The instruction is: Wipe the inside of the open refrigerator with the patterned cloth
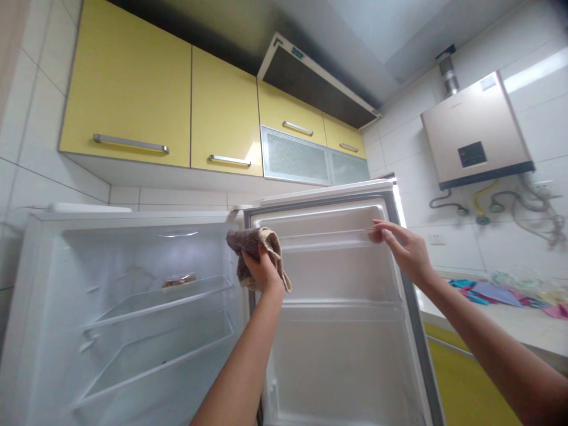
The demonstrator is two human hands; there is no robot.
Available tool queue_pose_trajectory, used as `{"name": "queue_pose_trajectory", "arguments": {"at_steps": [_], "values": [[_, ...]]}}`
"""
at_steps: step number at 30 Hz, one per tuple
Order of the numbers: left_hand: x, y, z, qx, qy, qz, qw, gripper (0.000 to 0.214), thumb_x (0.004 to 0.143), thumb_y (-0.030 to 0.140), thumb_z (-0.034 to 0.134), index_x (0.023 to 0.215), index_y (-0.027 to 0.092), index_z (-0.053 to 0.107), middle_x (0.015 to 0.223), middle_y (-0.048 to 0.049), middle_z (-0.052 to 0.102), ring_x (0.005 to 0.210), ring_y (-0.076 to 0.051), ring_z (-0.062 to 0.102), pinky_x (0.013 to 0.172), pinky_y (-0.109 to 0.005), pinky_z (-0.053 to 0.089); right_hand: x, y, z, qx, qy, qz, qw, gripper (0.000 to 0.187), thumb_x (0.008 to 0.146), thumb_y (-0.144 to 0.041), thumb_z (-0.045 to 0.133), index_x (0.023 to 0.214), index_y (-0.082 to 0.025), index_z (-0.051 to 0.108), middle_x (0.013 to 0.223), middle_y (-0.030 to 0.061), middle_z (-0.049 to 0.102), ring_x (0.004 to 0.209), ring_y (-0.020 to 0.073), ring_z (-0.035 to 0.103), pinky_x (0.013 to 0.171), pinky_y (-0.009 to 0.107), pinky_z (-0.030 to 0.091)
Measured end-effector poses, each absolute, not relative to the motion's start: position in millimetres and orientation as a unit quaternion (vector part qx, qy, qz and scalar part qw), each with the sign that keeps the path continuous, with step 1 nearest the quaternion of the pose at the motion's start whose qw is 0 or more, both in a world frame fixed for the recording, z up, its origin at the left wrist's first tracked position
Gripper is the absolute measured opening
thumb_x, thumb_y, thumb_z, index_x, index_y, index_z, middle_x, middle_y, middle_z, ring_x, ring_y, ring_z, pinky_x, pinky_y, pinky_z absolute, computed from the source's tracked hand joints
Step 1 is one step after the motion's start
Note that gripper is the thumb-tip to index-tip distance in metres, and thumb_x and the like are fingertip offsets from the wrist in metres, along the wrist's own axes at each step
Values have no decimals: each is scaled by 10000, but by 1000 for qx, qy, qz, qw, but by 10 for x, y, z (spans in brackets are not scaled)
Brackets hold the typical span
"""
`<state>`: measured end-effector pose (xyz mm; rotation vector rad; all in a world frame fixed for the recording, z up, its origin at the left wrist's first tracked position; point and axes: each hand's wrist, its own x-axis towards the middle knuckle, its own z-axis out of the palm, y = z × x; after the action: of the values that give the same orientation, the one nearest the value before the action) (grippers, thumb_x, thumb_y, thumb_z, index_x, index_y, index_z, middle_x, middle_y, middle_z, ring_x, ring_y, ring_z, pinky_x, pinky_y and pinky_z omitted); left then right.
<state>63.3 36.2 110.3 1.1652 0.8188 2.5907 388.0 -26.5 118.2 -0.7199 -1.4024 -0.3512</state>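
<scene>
My left hand (264, 269) is closed around a folded brown towel (248, 242) with a beige edge. It holds the towel in front of the hinge side of the open refrigerator door (332, 367). My right hand (406, 248) is at the upper right of the door's inner side. Its thumb and fingers are pinched at the right end of the clear upper door shelf (323, 239), with some fingertips blurred behind the plastic. To the left stands the refrigerator's open compartment (62, 284), with glass shelves (160, 305) inside.
A small brown item (178, 280) lies on the upper glass shelf. Yellow wall cabinets (128, 89) and a range hood (319, 83) hang above. On the right are a water heater (479, 130) and a counter (532, 328) bearing colourful cloths (492, 293).
</scene>
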Motion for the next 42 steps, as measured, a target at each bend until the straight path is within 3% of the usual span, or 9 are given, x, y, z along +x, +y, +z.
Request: {"name": "queue_pose_trajectory", "arguments": {"at_steps": [4,9,16,19,23,27,31,38,42], "values": [[611,266,996,435,353,824,-92,861,824,545,637,1538,199,301,1684,-195,241,1582,-312,192,1294,-516,151,3840,-363,1174,-283,-638,-148,701,340,954,-464,513,1054,-238,746,1166,78,777,1032,234,735,980,430,542],[576,146,969,626,345,614,-335,754,852,527,628,1513,224,428,1638,-168,386,1570,-398,199,1278,-613,148,3748,-465,1200,-259,-623,-116,729,345,957,-470,509,1027,-235,752,1080,76,794,919,221,741,876,402,576],[1300,-188,1144,817,237,391,-350,739,909,493,561,1575,319,291,1692,-76,296,1583,-395,162,1247,-619,282,3759,-491,1225,-270,-627,-115,721,376,961,-488,482,1025,-236,755,1077,66,791,998,242,721,927,404,537],[1660,-275,1150,840,191,365,-353,740,920,379,569,1586,293,256,1703,-74,262,1586,-374,158,1271,-614,238,3788,-487,1219,-291,-619,-138,716,427,960,-535,452,913,-225,741,942,45,776,879,227,694,813,358,526],[1918,-283,1148,842,180,381,-337,670,954,241,477,1583,303,254,1704,-60,256,1588,-318,154,1285,-581,229,3801,-503,1207,-330,-584,-156,725,540,951,-607,394,642,-216,598,622,4,610,619,170,551,576,306,419],[1777,-149,1190,832,195,429,-293,649,950,116,376,1538,389,348,1656,-14,375,1575,-280,213,1290,-597,203,3782,-520,1214,-308,-600,-129,727,475,951,-573,436,816,-215,717,862,39,761,875,224,699,778,333,531],[1307,55,1153,783,260,505,-254,644,917,226,535,1533,341,388,1647,-44,392,1567,-322,249,1293,-585,193,3738,-525,1225,-286,-602,-90,740,380,950,-499,496,1001,-233,762,1141,68,786,1131,252,707,1042,441,513],[747,197,833,610,348,646,-299,788,894,548,560,1551,175,339,1643,-189,374,1568,-364,237,1294,-577,163,3706,-520,1188,-285,-599,-110,740,335,933,-461,529,1048,-240,753,1134,77,790,1125,259,718,995,457,557],[898,194,836,507,363,750,-219,804,916,558,508,1559,130,283,1645,-241,320,1570,-368,207,1288,-574,182,3722,-509,1168,-285,-600,-108,740,333,934,-447,527,1066,-241,752,1183,86,773,1156,264,705,1017,466,540]]}}
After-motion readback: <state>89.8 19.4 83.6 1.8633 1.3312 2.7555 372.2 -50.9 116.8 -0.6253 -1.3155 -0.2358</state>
